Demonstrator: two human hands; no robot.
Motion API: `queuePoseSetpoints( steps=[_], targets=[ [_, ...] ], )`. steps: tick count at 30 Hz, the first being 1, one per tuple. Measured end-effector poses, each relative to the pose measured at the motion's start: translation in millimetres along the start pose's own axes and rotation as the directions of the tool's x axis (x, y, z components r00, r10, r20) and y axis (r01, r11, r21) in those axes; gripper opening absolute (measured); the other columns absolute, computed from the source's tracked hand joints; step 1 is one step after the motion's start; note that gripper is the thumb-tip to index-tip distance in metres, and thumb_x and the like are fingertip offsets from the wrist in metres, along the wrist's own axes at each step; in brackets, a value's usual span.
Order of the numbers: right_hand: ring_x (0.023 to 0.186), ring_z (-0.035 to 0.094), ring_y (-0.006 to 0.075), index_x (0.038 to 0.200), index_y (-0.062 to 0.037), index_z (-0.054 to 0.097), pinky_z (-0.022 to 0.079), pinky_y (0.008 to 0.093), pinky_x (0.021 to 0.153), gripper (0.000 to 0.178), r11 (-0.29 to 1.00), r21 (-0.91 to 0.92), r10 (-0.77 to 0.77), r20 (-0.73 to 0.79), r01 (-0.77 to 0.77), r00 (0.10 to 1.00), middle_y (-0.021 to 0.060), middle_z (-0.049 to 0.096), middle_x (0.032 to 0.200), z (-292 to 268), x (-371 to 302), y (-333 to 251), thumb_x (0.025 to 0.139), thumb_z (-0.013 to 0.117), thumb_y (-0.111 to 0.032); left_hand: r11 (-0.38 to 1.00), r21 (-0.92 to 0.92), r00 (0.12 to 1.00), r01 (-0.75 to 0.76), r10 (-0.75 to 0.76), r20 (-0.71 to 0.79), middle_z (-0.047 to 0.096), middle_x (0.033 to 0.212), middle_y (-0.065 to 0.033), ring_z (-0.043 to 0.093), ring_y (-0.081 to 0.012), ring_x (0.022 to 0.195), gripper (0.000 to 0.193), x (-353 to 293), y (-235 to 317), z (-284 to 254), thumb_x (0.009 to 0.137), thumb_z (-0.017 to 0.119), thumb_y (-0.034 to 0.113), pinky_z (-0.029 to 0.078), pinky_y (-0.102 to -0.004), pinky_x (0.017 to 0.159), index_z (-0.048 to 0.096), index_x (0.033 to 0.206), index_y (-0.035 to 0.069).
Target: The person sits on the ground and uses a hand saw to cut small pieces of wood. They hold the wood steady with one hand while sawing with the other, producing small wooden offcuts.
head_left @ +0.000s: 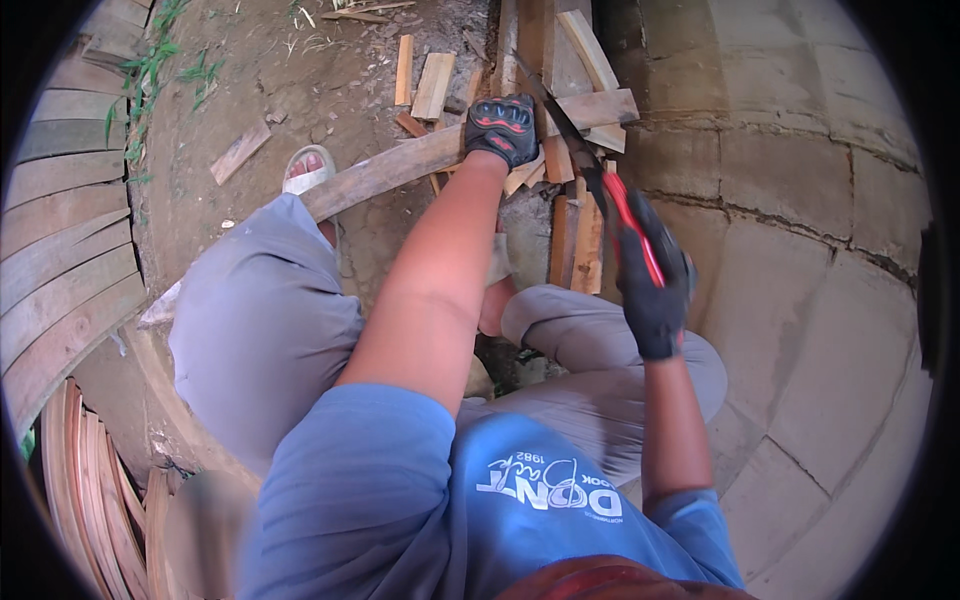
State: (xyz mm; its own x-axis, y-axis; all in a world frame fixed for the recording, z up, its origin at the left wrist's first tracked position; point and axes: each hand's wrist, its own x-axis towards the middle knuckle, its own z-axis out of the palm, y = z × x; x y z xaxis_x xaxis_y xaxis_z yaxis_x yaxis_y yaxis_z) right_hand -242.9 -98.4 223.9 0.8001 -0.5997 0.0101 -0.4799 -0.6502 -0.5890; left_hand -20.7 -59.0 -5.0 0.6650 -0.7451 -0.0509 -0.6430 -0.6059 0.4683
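A long wooden board (400, 168) lies slantwise across other timber, its far right end beyond my left hand. My left hand (502, 130), in a black glove with red trim, is closed over the board and presses on it. In a black glove too, my right hand (655, 280) is wrapped round the red and black handle of a handsaw (572, 135). The dark saw blade crosses the board just right of my left hand, pointing up and away. Whether the teeth are in the wood I cannot tell.
Short wood offcuts (434, 86) lie on the dirt around the board. Beams (535, 40) run away at the top. My sandalled foot (308, 170) is by the board's near end. Stacked planks (70, 230) line the left; a cracked concrete slab (790, 270) spans the right.
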Motion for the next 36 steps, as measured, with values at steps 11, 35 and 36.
queuePoseSetpoints(
  steps=[11, 35, 36],
  targets=[
    [0.121, 0.072, 0.0393, 0.14, -0.0155, 0.074, 0.054, 0.0469, 0.105, 0.041, 0.996, 0.091, -0.011, -0.034, 0.014, 0.999, 0.0208, 0.077, 0.127, 105, 119, 42, 0.104, 0.066, -0.035, 0.999, -0.045, 0.996, -0.018, 0.022, 0.088, 0.08, 0.11, -0.0158, 0.078, -0.0347, 0.106, 0.032, 6, 2, -3, 0.089, 0.069, 0.031, 0.06, -0.0503, 0.09, 0.074, 0.114, 0.011],
    [0.112, 0.078, 0.0283, 0.14, -0.0088, 0.073, 0.057, 0.0377, 0.099, 0.04, 0.992, 0.105, -0.066, -0.09, 0.076, 0.994, 0.0185, 0.081, 0.118, 100, 108, 45, 0.103, 0.072, -0.023, 0.997, -0.079, 0.995, -0.021, 0.028, 0.099, 0.078, 0.115, -0.0185, 0.077, -0.0362, 0.109, 0.033, 13, 5, -3, 0.086, 0.07, 0.03, 0.061, -0.0493, 0.092, 0.074, 0.112, 0.01],
    [0.112, 0.078, 0.0288, 0.14, -0.0091, 0.073, 0.057, 0.0379, 0.099, 0.04, 0.994, 0.096, -0.041, -0.064, 0.047, 0.997, 0.0186, 0.081, 0.118, 98, 104, 42, 0.103, 0.072, -0.023, 0.998, -0.059, 0.996, -0.021, 0.027, 0.091, 0.079, 0.114, -0.0177, 0.077, -0.0357, 0.109, 0.033, 14, 2, -3, 0.086, 0.069, 0.029, 0.06, -0.048, 0.092, 0.074, 0.112, 0.01]
  ],
)
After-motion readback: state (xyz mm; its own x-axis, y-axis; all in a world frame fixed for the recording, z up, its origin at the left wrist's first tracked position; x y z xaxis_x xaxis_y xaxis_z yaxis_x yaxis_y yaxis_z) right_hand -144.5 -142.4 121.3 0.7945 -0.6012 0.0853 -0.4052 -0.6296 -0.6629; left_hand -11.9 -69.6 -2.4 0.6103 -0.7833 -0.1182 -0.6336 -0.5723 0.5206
